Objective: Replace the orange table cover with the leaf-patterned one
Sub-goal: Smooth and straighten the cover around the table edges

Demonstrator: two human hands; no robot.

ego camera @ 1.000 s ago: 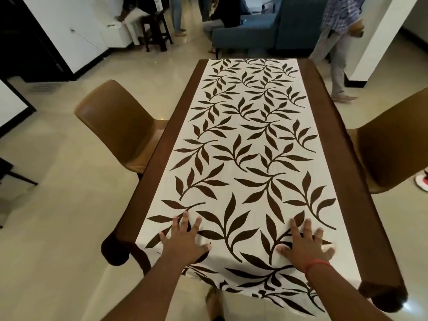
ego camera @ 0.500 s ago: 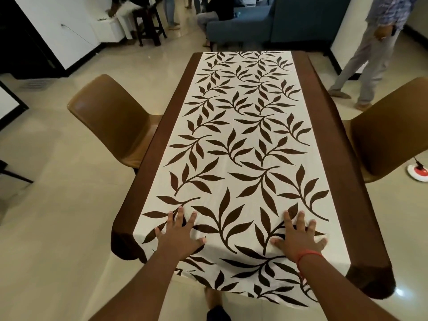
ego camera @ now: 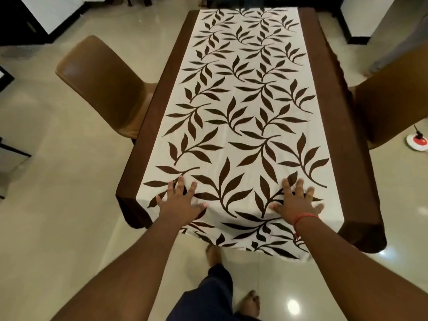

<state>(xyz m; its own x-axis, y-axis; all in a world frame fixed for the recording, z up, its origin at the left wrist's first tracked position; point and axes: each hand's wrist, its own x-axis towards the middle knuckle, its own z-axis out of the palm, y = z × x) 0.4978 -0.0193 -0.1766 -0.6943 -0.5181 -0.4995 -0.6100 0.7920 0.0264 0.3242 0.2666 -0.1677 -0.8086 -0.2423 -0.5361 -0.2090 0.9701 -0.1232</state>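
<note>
From the head camera, the leaf-patterned cover [ego camera: 243, 117] lies flat down the middle of the table, running from the far edge to the near edge, where its end hangs over. On either long side a dark brown cloth [ego camera: 159, 126] shows as a band and drapes over the near corners. The left hand [ego camera: 179, 201] and right hand [ego camera: 297, 201] both rest palm-down on the cover just inside the near edge, fingers spread and straight, gripping nothing. A red thread [ego camera: 303, 217] circles the right wrist. A brown chair [ego camera: 102, 86] stands at each long side.
</note>
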